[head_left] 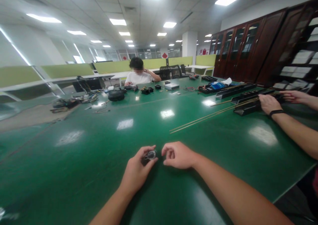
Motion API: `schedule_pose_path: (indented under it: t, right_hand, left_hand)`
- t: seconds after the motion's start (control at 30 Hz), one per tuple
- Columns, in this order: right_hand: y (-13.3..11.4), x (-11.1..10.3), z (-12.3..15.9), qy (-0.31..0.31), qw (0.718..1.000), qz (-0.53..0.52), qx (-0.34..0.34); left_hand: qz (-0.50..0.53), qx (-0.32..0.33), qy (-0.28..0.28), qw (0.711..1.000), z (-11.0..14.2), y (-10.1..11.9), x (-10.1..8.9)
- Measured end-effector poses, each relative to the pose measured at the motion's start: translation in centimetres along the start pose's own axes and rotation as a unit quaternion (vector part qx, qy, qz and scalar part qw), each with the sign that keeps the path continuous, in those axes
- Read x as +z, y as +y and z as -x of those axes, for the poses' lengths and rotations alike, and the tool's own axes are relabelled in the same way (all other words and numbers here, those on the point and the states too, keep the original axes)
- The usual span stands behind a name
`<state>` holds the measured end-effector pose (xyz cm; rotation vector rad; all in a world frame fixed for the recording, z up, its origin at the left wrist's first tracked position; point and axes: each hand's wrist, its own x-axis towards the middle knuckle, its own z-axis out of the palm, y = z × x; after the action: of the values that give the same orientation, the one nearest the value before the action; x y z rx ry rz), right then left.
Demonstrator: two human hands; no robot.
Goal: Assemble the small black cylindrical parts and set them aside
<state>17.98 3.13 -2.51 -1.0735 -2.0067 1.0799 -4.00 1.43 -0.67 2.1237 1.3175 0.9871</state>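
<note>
My left hand [137,168] is closed on a small round object [150,155], clear or silvery with a darker middle, pinched between the thumb and fingers. What kind of object it is, I cannot make out. Just to the right, my right hand [178,155] hovers above the green tabletop [99,172]. Its fingers are loosely curled, with a gap between thumb and forefinger and nothing visible in them. The two hands face each other, a short way apart.
At right, another person's hands [270,104] are at long thin brass-coloured rods [198,119] by black channels [244,109]. A person in white [139,77] sits across the table. A black round case [116,94], a blue item [218,85] and tangled cables [65,103] lie farther back.
</note>
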Motion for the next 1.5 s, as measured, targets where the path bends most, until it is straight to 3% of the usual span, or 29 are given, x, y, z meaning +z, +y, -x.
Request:
schedule_pose_path:
  t: [0.4,1.07,1.5]
  right_hand:
    - [-1.0,0.2,0.5,-0.010,1.000,-0.012,-0.016]
    - [-1.2,0.2,0.7,-0.018,0.999,-0.039,-0.021]
    - [-1.1,0.3,0.7,-0.005,1.000,0.004,-0.026]
  left_hand:
    - [0.049,-0.005,-0.023,0.999,0.1,-0.1,0.4]
    - [0.052,-0.001,0.005,0.999,0.0,0.1,0.5]
    - [-0.010,0.046,0.091,0.995,0.1,0.2,0.3]
